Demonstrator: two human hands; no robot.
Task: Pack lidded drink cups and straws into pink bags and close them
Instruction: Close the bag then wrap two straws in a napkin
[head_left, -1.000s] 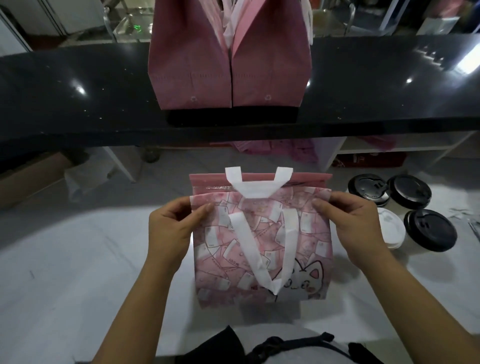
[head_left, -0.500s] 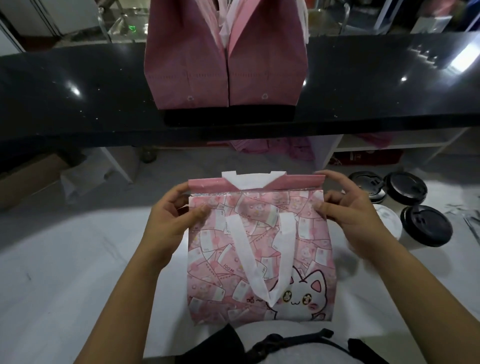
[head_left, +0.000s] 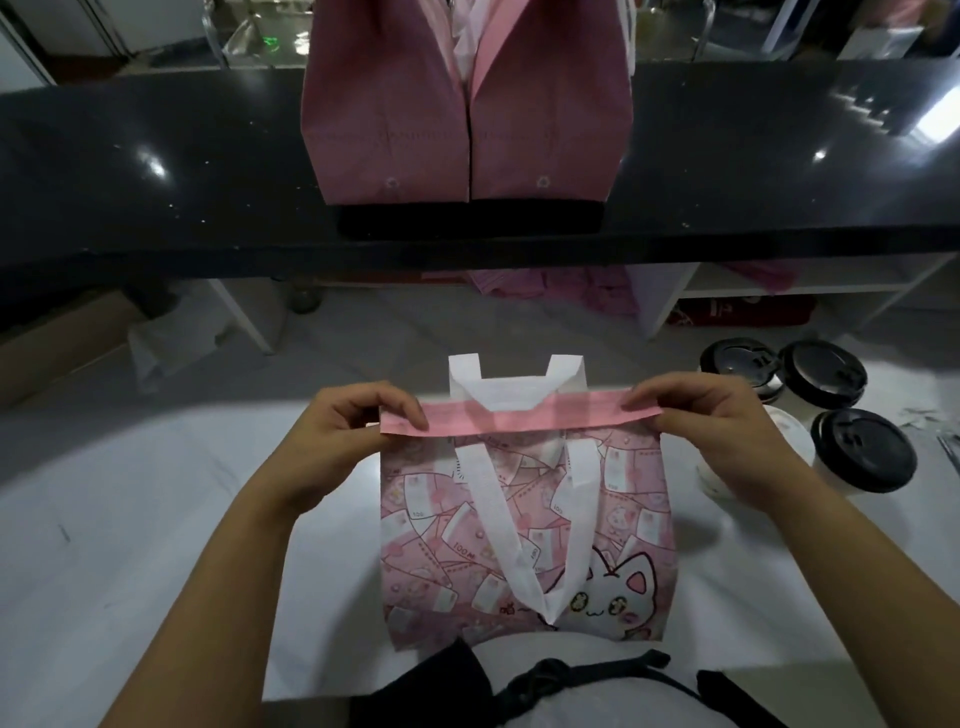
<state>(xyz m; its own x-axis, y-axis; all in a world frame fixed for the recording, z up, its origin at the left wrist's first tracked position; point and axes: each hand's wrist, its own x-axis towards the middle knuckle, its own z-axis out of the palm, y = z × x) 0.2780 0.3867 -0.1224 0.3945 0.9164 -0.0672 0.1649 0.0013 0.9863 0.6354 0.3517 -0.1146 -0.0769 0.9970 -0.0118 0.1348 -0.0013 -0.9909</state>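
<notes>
Bag: the pink paper bag printed with banknotes and a white cat (head_left: 519, 545) stands on the white desk (head_left: 130, 519), directly below the fingers.
Left hand: the left hand (head_left: 343, 436) has its fingers (head_left: 400, 410) clamped on the left end of the plain pink folded top strip (head_left: 519, 423).
Right hand: the right hand (head_left: 727, 431) pinches the strip's right end.
Handling: it looks light, thin and easily creased, so the strip's ends seem the best hold. One white flat handle (head_left: 498, 525) hangs below the fingers.
Contents: hidden, since the top is folded over.
Cups: just outward of the right fingers stand white drink cups with black lids (head_left: 862, 449), apparently unpacked.
Far bags: well beyond the fingers, two plain pink bags (head_left: 389, 104) stand side by side on the raised black glossy desk (head_left: 156, 182). Their tops gape, but I cannot tell what is inside.
</notes>
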